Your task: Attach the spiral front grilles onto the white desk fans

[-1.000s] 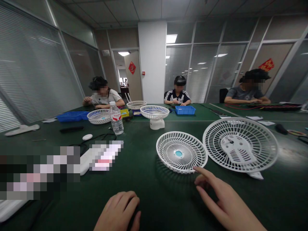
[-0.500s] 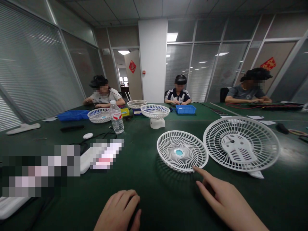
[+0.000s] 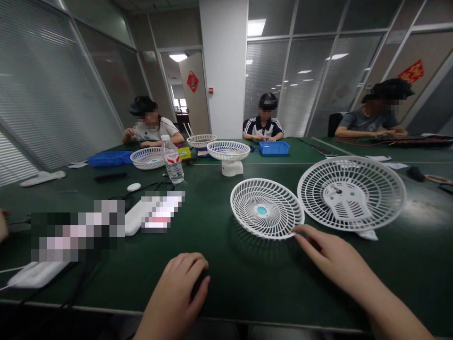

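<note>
A white round fan grille with a blue centre (image 3: 265, 208) lies on the green table (image 3: 226, 264) in front of me. To its right lies a larger white rear grille with a motor mount (image 3: 350, 193). My right hand (image 3: 329, 255) stretches forward with its fingers apart, and the fingertips touch the near rim of the blue-centred grille. My left hand (image 3: 180, 288) rests on the table near the front edge. Its fingers curl over a dark shape I cannot identify.
A water bottle (image 3: 172, 165), a small fan on a stand (image 3: 228, 158), more grilles (image 3: 146, 158) and blue trays (image 3: 274, 148) stand farther back. Three people sit at the far side. A white box (image 3: 136, 218) and cables lie at left.
My right hand has reached forward, and its fingertips now touch the grille's near rim. The view has tilted down a little. My left hand has stayed put.
</note>
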A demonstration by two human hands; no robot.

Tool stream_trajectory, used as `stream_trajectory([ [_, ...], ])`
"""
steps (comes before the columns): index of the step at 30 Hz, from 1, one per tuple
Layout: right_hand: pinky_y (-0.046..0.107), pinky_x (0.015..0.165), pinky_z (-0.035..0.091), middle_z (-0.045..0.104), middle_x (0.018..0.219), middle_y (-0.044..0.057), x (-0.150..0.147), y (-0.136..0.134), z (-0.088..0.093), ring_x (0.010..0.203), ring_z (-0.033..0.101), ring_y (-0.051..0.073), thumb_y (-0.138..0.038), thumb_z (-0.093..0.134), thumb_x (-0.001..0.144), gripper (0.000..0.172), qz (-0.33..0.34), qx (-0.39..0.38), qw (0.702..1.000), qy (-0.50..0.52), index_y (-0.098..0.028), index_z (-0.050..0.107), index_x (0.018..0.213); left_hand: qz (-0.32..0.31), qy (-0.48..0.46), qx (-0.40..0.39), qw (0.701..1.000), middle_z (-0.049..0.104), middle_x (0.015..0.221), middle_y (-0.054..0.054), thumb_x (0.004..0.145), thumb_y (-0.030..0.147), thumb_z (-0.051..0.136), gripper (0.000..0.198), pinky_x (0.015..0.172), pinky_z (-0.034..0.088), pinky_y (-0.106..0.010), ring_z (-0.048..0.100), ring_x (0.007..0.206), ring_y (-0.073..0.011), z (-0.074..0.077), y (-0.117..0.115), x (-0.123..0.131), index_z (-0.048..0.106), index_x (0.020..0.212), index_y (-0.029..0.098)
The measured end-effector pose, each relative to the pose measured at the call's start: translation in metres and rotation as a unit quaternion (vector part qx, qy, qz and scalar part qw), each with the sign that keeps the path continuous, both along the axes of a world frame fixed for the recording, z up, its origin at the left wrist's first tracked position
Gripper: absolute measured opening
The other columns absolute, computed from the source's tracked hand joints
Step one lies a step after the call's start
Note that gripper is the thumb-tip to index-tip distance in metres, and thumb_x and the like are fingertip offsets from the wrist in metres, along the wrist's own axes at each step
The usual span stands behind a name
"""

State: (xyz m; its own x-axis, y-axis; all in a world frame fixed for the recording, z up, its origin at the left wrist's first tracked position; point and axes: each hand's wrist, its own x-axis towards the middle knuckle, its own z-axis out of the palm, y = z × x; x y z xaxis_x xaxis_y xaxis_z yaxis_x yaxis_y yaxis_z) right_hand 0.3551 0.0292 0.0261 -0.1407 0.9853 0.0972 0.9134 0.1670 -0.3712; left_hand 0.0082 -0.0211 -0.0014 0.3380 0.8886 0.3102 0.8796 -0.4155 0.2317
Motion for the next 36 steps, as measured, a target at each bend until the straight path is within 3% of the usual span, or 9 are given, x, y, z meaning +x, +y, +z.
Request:
stream_trajectory([
  [8,0.039,0.076,0.047,0.068,0.104,0.001,0.025,0.037,0.035,0.090,0.064,0.027,-0.052,0.035,0.093,0.042,-0.029,-0.013,0.985,-0.170,-0.037,0.058,0.125,0.009,-0.048,-0.014,0.999,0.067,0.109,-0.008,0.089,0.031,0.050,0.025,0.087,0.052,-0.043,0.063,0.100,-0.0247,0.001,0.002,-0.004,0.061,0.110,0.023],
  [12,0.042,0.081,0.047,0.065,0.112,0.001,0.024,0.049,0.038,0.096,0.063,0.028,-0.050,0.035,0.094,0.042,-0.026,-0.004,0.984,-0.178,-0.036,0.060,0.124,0.041,-0.103,-0.053,0.992,0.068,0.105,-0.007,0.089,0.035,0.050,0.035,0.078,0.055,-0.036,0.066,0.089,-0.0217,0.018,0.012,-0.013,0.056,0.121,0.023],
  [16,0.038,0.084,0.047,0.057,0.128,0.006,0.016,0.058,0.030,0.100,0.062,0.026,-0.048,0.040,0.092,0.051,-0.004,0.021,0.993,-0.113,-0.027,0.050,0.137,0.045,-0.218,-0.118,0.968,0.065,0.103,-0.005,0.087,0.037,0.052,0.034,0.075,0.052,-0.033,0.063,0.084,-0.0195,0.040,0.049,-0.009,0.057,0.118,0.023],
  [19,0.034,0.082,0.048,0.055,0.129,0.010,0.006,0.077,0.025,0.088,0.064,0.021,-0.040,0.046,0.090,0.067,-0.021,0.019,1.000,0.014,-0.022,0.026,0.151,0.061,-0.438,-0.167,0.881,0.065,0.099,-0.004,0.083,0.034,0.060,0.031,0.074,0.049,-0.027,0.061,0.081,-0.0162,0.045,0.096,0.010,0.060,0.112,0.022],
  [21,0.032,0.083,0.048,0.055,0.129,0.011,-0.002,0.094,0.021,0.085,0.064,0.019,-0.031,0.050,0.087,0.071,-0.054,-0.008,0.991,0.123,-0.020,0.023,0.152,0.103,-0.639,-0.258,0.717,0.065,0.095,-0.004,0.082,0.025,0.062,0.021,0.069,0.047,-0.024,0.060,0.074,-0.0139,0.039,0.132,0.027,0.062,0.103,0.020],
  [22,0.032,0.083,0.049,0.055,0.128,0.011,-0.005,0.103,0.018,0.086,0.064,0.019,-0.028,0.050,0.086,0.070,-0.071,-0.021,0.983,0.167,-0.019,0.025,0.151,0.108,-0.667,-0.283,0.681,0.066,0.091,-0.005,0.085,0.025,0.058,0.017,0.067,0.048,-0.025,0.060,0.069,-0.0141,0.035,0.148,0.036,0.061,0.100,0.018],
  [28,0.029,0.085,0.053,0.057,0.126,0.013,-0.016,0.123,-0.011,0.102,0.062,0.018,-0.028,0.041,0.090,0.050,-0.084,-0.055,0.948,0.304,-0.011,0.042,0.137,0.043,-0.768,-0.298,0.564,0.067,0.084,-0.008,0.092,0.021,0.037,0.025,0.081,0.051,-0.029,0.065,0.077,-0.0160,0.018,0.198,0.078,0.060,0.088,0.013],
  [34,0.032,0.074,0.058,0.057,0.126,0.012,-0.028,0.103,-0.017,0.099,0.064,0.020,-0.035,0.050,0.087,0.051,-0.065,-0.129,0.832,0.535,-0.017,0.041,0.134,-0.057,-0.797,-0.378,0.467,0.069,0.098,-0.012,0.090,0.041,0.045,0.035,0.096,0.047,-0.046,0.064,0.099,-0.0275,0.019,0.176,0.091,0.063,0.100,0.013],
  [36,0.031,0.074,0.058,0.057,0.126,0.011,-0.032,0.100,-0.019,0.098,0.064,0.020,-0.035,0.051,0.087,0.049,-0.052,-0.108,0.834,0.538,-0.018,0.042,0.133,-0.093,-0.799,-0.432,0.409,0.067,0.106,-0.014,0.088,0.049,0.046,0.042,0.098,0.043,-0.054,0.061,0.107,-0.0321,0.018,0.169,0.091,0.062,0.107,0.014],
])
